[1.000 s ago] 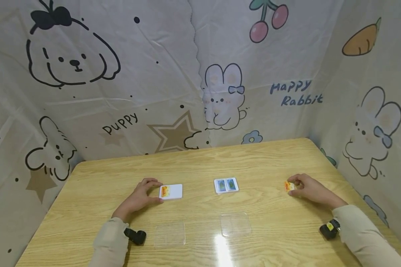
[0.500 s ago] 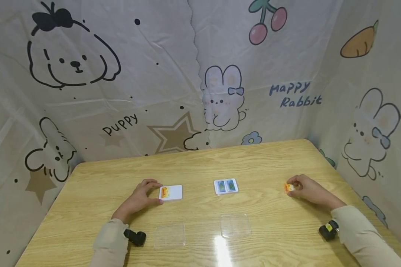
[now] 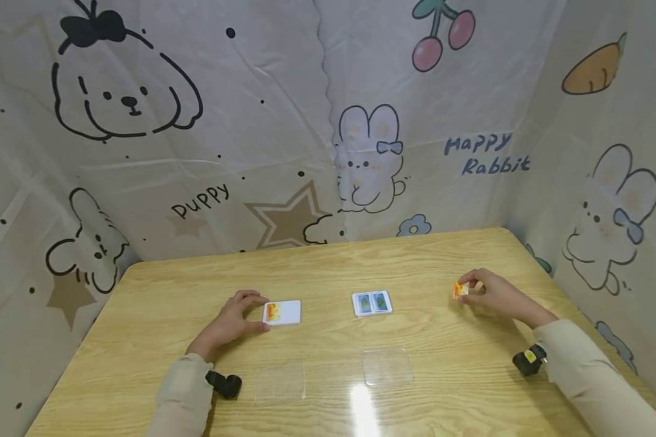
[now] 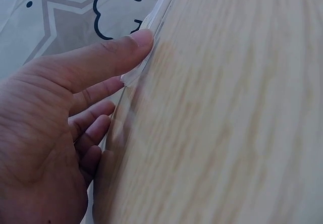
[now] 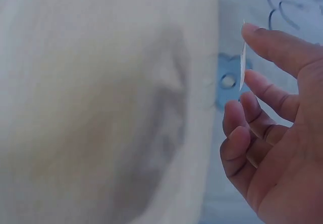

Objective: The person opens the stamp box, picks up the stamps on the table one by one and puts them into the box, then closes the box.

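The right hand [image 3: 494, 297], fingers nearly closed, pinched the tile [image 3: 459, 291] at 3 o'clock from the card [image 3: 290, 312], gripped by the left hand [image 3: 231, 320], fingers wider apart; light, steady pressure there seemed wisest.

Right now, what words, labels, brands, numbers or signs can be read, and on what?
"Puppy": on the patterned cloth, left of centre.
"Happy Rabbit": same cloth, right of centre.
White card at the left hand: orange print, too small to read.
Orange card in the right hand: too small to read.
Blue-pictured card: no readable text.
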{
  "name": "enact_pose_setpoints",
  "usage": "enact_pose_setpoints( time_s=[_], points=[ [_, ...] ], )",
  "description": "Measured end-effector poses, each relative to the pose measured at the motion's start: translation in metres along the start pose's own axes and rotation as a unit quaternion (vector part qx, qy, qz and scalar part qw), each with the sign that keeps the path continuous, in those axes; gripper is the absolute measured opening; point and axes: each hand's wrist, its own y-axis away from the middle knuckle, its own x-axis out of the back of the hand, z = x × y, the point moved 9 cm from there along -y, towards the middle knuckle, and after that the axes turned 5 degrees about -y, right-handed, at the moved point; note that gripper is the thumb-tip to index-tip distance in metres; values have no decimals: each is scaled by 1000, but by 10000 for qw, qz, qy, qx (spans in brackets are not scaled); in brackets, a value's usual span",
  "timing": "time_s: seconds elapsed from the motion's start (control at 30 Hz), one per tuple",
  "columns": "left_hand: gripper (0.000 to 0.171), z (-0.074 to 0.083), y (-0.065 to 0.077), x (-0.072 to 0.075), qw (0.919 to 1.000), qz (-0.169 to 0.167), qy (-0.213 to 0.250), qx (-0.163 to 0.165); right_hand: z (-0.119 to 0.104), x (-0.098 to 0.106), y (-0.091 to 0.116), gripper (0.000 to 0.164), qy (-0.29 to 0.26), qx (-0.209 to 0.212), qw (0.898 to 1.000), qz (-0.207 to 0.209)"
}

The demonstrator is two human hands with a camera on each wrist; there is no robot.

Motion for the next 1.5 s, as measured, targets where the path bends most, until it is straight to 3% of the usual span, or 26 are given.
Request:
enact_pose_setpoints(
  time_s=[0.17, 0.4, 0.8, 1.17, 1.5],
  points=[
    [61, 1, -1, 0, 10000, -17, 11, -4, -34, -6, -14, 46, 64, 280, 9995, -153],
    [61, -1, -1, -2, 9999, -46, 107, 53, -80, -32, -37, 44, 242, 602, 9973, -341],
    [61, -2, 1, 2, 10000, -4, 30, 90, -176, -110, -79, 41, 735, 1441, 9815, -1026],
    [62, -3, -1, 2, 9998, -80, 127, 115, -219, -175, -103, 40, 932, 1628, 9724, -1388],
    [60, -6, -1, 1, 9998, -73, 123, 160, -233, -213, -119, 43, 1223, 1303, 9727, -1478]
  ],
)
